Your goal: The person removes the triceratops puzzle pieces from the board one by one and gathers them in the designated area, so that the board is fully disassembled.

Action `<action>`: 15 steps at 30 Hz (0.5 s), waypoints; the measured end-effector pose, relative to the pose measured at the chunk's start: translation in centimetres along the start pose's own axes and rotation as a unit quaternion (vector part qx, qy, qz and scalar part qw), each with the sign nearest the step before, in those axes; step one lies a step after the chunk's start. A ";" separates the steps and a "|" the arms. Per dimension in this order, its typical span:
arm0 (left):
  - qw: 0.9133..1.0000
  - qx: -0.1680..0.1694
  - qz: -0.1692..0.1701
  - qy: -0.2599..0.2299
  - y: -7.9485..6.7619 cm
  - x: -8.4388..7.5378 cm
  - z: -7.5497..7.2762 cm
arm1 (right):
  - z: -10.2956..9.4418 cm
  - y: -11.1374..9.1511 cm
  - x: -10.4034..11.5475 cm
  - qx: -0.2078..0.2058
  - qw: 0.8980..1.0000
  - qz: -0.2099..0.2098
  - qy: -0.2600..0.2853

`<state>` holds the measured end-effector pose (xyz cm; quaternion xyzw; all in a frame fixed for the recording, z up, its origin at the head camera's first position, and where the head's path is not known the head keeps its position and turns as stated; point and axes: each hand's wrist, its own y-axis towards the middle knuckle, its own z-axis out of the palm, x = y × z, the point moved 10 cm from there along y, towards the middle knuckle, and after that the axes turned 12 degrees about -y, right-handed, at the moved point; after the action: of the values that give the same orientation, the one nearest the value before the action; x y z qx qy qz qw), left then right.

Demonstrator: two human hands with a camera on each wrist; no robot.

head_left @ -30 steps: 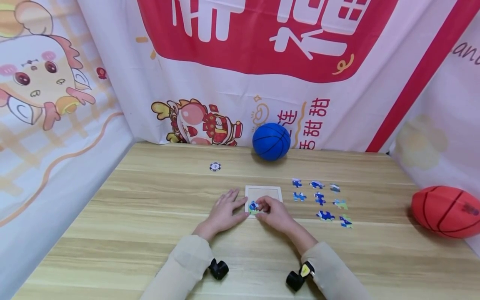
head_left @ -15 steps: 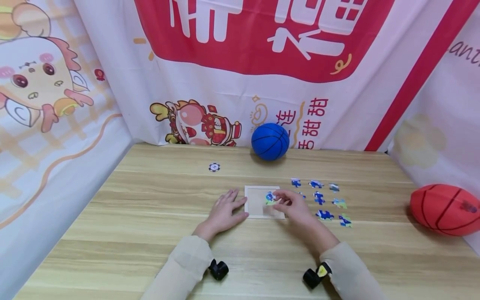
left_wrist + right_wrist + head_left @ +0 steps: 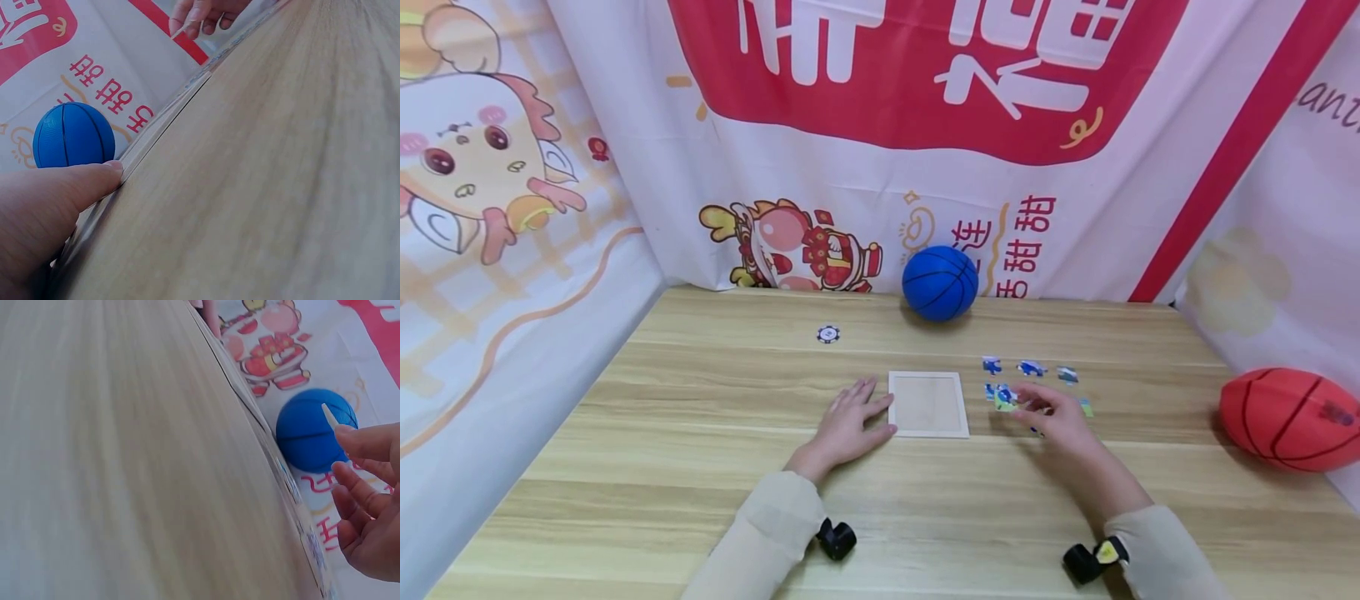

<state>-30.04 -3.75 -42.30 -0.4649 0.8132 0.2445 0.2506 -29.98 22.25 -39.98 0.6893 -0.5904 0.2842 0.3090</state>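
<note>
My right hand pinches a blue-and-green jigsaw piece between thumb and fingers, over the loose pieces on the right. Seen edge-on in the right wrist view, the held piece shows as a thin pale sliver, raised above the table. My left hand rests flat with fingers spread, its thumb and fingertips at the left edge of a white-bordered puzzle frame. Bare board shows inside that frame. Several loose jigsaw pieces lie right of it, some hidden behind my right hand.
A blue ball stands at the table's back by the printed curtain. At the right edge lies a red ball. A round black-and-white chip lies on the wooden table behind my left hand.
The right hand has lifted the blue-and-green jigsaw piece from the frame's lower left and carried it right, out over the loose pieces. The left hand has stayed at the frame.
</note>
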 end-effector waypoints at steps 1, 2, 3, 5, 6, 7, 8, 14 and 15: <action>1.000 0.000 -0.001 -0.001 0.0 0.0 0.0 | -0.2 -0.1 -0.2 -0.004 1.000 -0.001 -0.006; 1.000 -0.001 -0.002 -0.001 0.0 0.0 0.0 | -0.5 -0.2 -0.3 -0.009 1.000 -0.009 -0.016; 1.000 0.000 -0.004 -0.001 0.0 0.1 0.0 | -0.5 -0.2 -0.5 -0.009 1.000 -0.009 -0.024; 1.000 0.000 -0.005 0.000 0.0 0.1 0.0 | -0.4 -0.4 -1.0 -0.005 0.999 -0.002 -0.034; 1.000 0.000 -0.005 0.000 0.0 0.1 0.1 | -0.3 -0.4 -1.3 -0.005 0.999 0.001 -0.037; 1.000 0.001 -0.005 0.000 0.0 0.1 0.1 | -0.2 -0.5 -1.4 -0.005 0.999 0.002 -0.040; 1.000 0.001 -0.006 0.000 0.0 0.1 0.1 | 0.0 -0.5 -1.7 -0.003 0.999 0.008 -0.042; 1.000 0.003 -0.007 0.000 0.0 0.3 0.1 | 0.9 -0.5 -2.2 -0.006 0.998 -0.011 -0.068; 1.000 0.004 -0.008 0.001 0.0 0.3 0.2 | 0.9 -0.5 -2.0 -0.011 0.997 -0.025 -0.075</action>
<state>-30.16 -3.83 -42.62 -0.4705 0.8105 0.2393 0.2538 -29.78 22.91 -42.16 0.7197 -0.5979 0.2170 0.2784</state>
